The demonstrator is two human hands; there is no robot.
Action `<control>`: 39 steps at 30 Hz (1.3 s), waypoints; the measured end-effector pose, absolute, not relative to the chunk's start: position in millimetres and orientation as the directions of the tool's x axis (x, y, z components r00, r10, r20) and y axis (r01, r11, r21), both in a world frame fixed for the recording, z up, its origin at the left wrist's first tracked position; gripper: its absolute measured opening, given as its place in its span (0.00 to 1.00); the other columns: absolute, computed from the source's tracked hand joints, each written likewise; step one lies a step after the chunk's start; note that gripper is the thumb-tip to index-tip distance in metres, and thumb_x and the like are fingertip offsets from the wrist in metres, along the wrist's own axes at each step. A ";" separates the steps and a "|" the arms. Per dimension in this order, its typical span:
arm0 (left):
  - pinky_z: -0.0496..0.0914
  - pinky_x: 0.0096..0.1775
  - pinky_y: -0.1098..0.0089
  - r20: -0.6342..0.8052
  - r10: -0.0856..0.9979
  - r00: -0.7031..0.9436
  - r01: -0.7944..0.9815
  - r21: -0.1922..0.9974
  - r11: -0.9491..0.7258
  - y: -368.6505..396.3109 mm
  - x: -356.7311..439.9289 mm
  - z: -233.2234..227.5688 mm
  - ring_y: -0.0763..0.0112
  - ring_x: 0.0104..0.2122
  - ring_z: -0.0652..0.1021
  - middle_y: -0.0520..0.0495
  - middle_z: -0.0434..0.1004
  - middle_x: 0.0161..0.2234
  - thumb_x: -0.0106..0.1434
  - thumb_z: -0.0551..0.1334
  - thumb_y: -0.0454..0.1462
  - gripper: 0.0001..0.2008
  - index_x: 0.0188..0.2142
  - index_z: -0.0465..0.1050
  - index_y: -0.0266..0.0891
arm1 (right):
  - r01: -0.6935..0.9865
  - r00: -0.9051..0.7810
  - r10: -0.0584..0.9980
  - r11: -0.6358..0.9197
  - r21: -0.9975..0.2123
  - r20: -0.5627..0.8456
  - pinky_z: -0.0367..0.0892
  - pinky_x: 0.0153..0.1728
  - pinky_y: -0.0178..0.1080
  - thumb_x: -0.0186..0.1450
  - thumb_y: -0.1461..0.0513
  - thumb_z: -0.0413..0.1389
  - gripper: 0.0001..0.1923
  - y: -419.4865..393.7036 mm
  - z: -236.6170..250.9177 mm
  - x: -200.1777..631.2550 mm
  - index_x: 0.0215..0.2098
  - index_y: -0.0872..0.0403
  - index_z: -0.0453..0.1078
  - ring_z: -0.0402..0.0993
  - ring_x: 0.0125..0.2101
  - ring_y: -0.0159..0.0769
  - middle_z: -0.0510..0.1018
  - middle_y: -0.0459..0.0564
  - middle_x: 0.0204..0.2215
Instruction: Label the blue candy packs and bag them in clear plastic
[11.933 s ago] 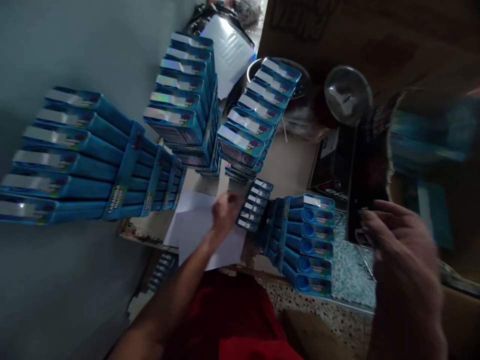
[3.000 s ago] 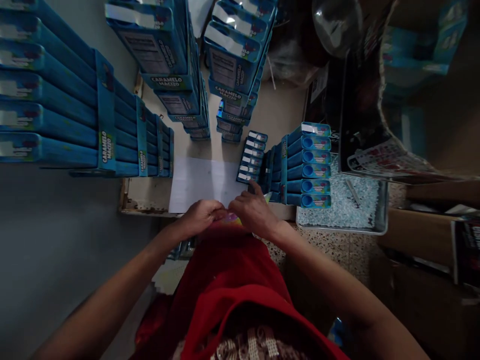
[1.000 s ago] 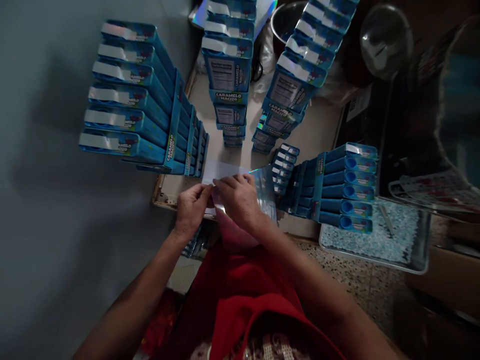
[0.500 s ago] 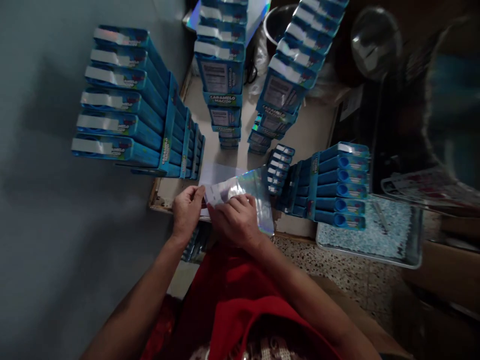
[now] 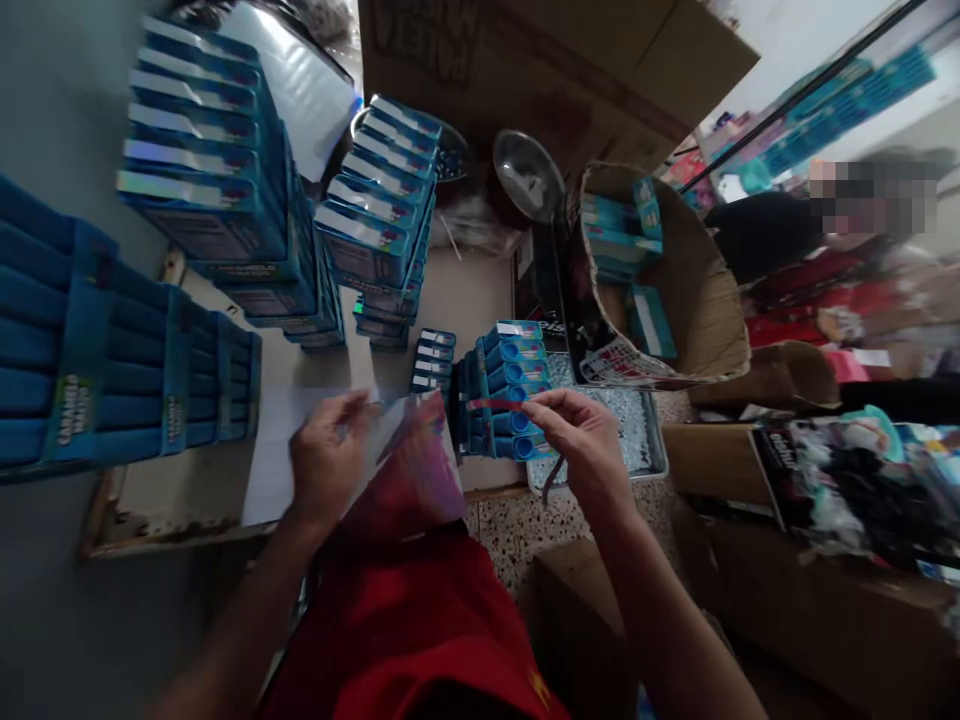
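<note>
Blue boxes [image 5: 202, 190] stand in tall stacks in the upper left of the frame. Some words on the stack at the far left [image 5: 71, 410] are too blurry to read in full. A brown carton [image 5: 555, 60] at the top has big dark letters, but I cannot make them out.

Near the middle, the left hand [image 5: 326, 465] holds a shiny bag [image 5: 409, 470]. The bag is see-through and glows pink and purple where the light hits it. The left grip is closed on the bag's upper edge, thumb on top. The bag hangs over the front edge of the desk [image 5: 172, 520], above a red shirt [image 5: 405, 630].

The right hand [image 5: 589, 450] is just right of the bag. Its grip is pinched shut on a thin red strip [image 5: 491, 404] that points toward the bag. Behind the strip is a small stack of blue boxes with round holes [image 5: 510, 385].

White paper [image 5: 274, 460] lies flat on the desk under the left hand. A metal tray [image 5: 645, 440] of tiny pale bits sits behind the right hand.
</note>
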State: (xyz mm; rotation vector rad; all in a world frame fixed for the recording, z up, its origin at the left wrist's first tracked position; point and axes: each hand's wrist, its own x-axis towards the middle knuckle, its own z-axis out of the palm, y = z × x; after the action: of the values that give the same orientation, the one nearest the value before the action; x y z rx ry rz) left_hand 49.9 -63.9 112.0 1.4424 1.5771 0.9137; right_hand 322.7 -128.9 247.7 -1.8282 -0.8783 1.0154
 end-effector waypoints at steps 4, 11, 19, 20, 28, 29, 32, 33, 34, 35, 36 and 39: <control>0.77 0.46 0.60 -0.353 0.846 0.400 -0.252 0.845 0.472 -62.0 133.3 162.9 0.57 0.46 0.82 0.36 0.81 0.51 0.57 0.72 0.53 0.35 0.58 0.72 0.38 | 0.097 0.355 0.853 -0.440 -0.893 -0.382 0.57 0.20 0.32 0.59 0.51 0.69 0.14 -103.8 238.1 352.3 0.31 0.52 0.78 0.62 0.22 0.28 0.73 0.42 0.23; 0.76 0.36 0.70 -0.510 0.798 0.322 -0.241 0.771 0.590 -34.5 188.5 159.4 0.69 0.34 0.81 0.46 0.82 0.38 0.55 0.75 0.43 0.25 0.50 0.76 0.39 | -0.018 0.293 0.845 -0.462 -0.887 -0.447 0.58 0.21 0.32 0.55 0.52 0.72 0.15 -81.0 222.2 377.8 0.29 0.53 0.78 0.63 0.22 0.28 0.75 0.43 0.22; 0.71 0.30 0.76 -0.554 0.747 0.368 -0.105 0.773 0.625 -15.5 208.1 147.4 0.74 0.30 0.76 0.50 0.78 0.32 0.52 0.76 0.45 0.18 0.39 0.80 0.38 | -0.072 0.209 0.849 -0.482 -0.873 -0.486 0.62 0.24 0.32 0.52 0.52 0.73 0.16 -62.5 221.4 389.5 0.28 0.54 0.77 0.66 0.22 0.27 0.76 0.43 0.22; 0.71 0.30 0.76 -0.552 0.747 0.370 -0.112 0.772 0.626 -14.4 208.7 146.1 0.74 0.30 0.75 0.51 0.77 0.31 0.52 0.76 0.46 0.17 0.36 0.79 0.38 | -0.075 0.202 0.850 -0.482 -0.873 -0.487 0.63 0.25 0.33 0.52 0.52 0.73 0.16 -60.7 220.6 389.6 0.28 0.54 0.77 0.66 0.22 0.27 0.77 0.43 0.22; 0.70 0.30 0.71 -0.495 0.836 0.237 -0.096 0.844 0.527 -10.5 208.9 146.4 0.71 0.27 0.75 0.51 0.76 0.26 0.55 0.74 0.50 0.17 0.30 0.79 0.39 | 0.264 0.382 0.873 -0.418 -0.869 -0.303 0.64 0.27 0.35 0.59 0.53 0.68 0.12 -50.1 212.1 391.9 0.30 0.54 0.80 0.69 0.25 0.31 0.79 0.46 0.24; 0.69 0.30 0.71 -0.479 0.854 0.201 -0.059 0.865 0.499 -8.9 210.1 147.3 0.71 0.26 0.74 0.51 0.75 0.24 0.55 0.73 0.50 0.16 0.28 0.78 0.40 | 0.350 0.405 0.877 -0.409 -0.843 -0.258 0.62 0.26 0.35 0.60 0.53 0.67 0.12 -47.8 210.7 392.7 0.29 0.54 0.80 0.68 0.24 0.31 0.77 0.45 0.22; 0.66 0.29 0.70 -0.427 0.893 0.143 0.041 0.904 0.426 -4.1 212.6 149.5 0.71 0.25 0.72 0.52 0.72 0.21 0.56 0.72 0.47 0.15 0.24 0.76 0.40 | 0.525 0.411 0.892 -0.399 -0.751 -0.187 0.56 0.25 0.35 0.61 0.54 0.65 0.11 -40.9 204.5 395.0 0.27 0.53 0.80 0.64 0.22 0.30 0.72 0.42 0.19; 0.66 0.29 0.70 -0.416 0.898 0.140 0.058 0.909 0.412 -3.2 212.8 150.1 0.70 0.25 0.72 0.52 0.72 0.21 0.56 0.71 0.47 0.14 0.23 0.75 0.41 | 0.558 0.404 0.896 -0.400 -0.726 -0.184 0.55 0.25 0.36 0.61 0.55 0.65 0.11 -39.1 201.9 395.6 0.27 0.53 0.80 0.63 0.21 0.30 0.72 0.42 0.18; 0.66 0.29 0.69 -0.412 0.900 0.143 0.064 0.911 0.407 -2.7 212.8 150.5 0.70 0.25 0.71 0.52 0.72 0.21 0.57 0.71 0.47 0.14 0.23 0.75 0.41 | 0.583 0.397 0.899 -0.403 -0.706 -0.185 0.55 0.26 0.36 0.61 0.54 0.65 0.11 -37.6 199.1 396.2 0.27 0.52 0.80 0.63 0.21 0.30 0.71 0.42 0.18; 0.66 0.30 0.69 -0.413 0.899 0.149 0.062 0.911 0.408 -2.6 212.6 150.6 0.70 0.25 0.72 0.52 0.72 0.22 0.57 0.71 0.47 0.14 0.24 0.75 0.41 | 0.599 0.391 0.901 -0.405 -0.691 -0.188 0.55 0.26 0.36 0.62 0.54 0.65 0.11 -36.3 196.3 396.7 0.27 0.52 0.79 0.63 0.22 0.30 0.71 0.42 0.18; 0.66 0.30 0.69 -0.418 0.895 0.156 0.057 0.909 0.414 -2.7 212.5 150.1 0.70 0.26 0.72 0.52 0.72 0.22 0.58 0.70 0.47 0.14 0.24 0.76 0.41 | 0.611 0.386 0.903 -0.405 -0.680 -0.191 0.55 0.26 0.36 0.62 0.54 0.64 0.11 -35.1 193.6 397.2 0.27 0.52 0.79 0.63 0.22 0.30 0.72 0.42 0.18; 0.67 0.32 0.69 -0.443 0.880 0.172 0.053 0.896 0.441 -3.1 214.4 143.8 0.69 0.27 0.72 0.52 0.72 0.23 0.57 0.70 0.48 0.14 0.26 0.76 0.40 | 0.631 0.386 0.901 -0.415 -0.656 -0.198 0.55 0.27 0.37 0.62 0.54 0.63 0.11 -31.5 186.4 400.2 0.28 0.52 0.77 0.63 0.22 0.31 0.71 0.42 0.19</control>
State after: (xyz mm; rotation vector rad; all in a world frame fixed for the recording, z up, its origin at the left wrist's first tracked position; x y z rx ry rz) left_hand 214.4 -3.1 143.8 0.9551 1.2691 0.7356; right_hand 400.2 -31.5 186.4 -2.1692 -1.3136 0.7463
